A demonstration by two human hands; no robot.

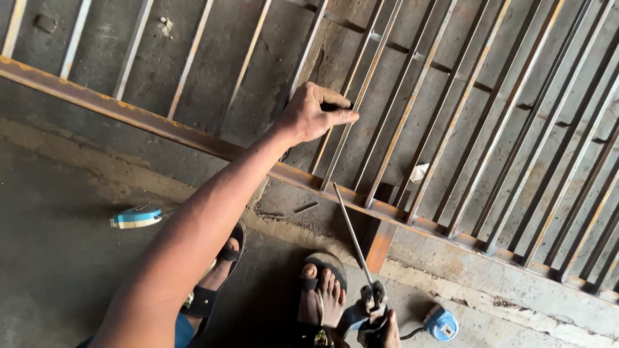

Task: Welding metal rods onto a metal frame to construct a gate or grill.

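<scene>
I see one thin welding rod (pixel 351 232), clamped at its lower end in one electrode holder (pixel 373 303). Its long axis runs on a diagonal, from the holder near the bottom edge up and to the left, and its free tip touches or sits just at the rusty frame rail (pixel 193 136) of the metal grille. My right hand (pixel 385 332) shows only partly at the bottom edge, wrapped around the holder's handle. My left hand (pixel 313 115) reaches out over the grille, fingers curled shut around one slim vertical bar (pixel 345 132), thumb laid along it.

The grille lies flat on the concrete floor (pixel 58 245); its bars are many, roughly parallel, too numerous for me to count surely. Two sandalled feet stand just below the rail, the left foot (pixel 219 267) and the right foot (pixel 322 296), the rod passing just beside the right one. I count two blue tape measures: one tape measure (pixel 137 217) left of the forearm, and one blue round case (pixel 441 323) right of the holder. A small white scrap (pixel 419 172) lies between the bars.
</scene>
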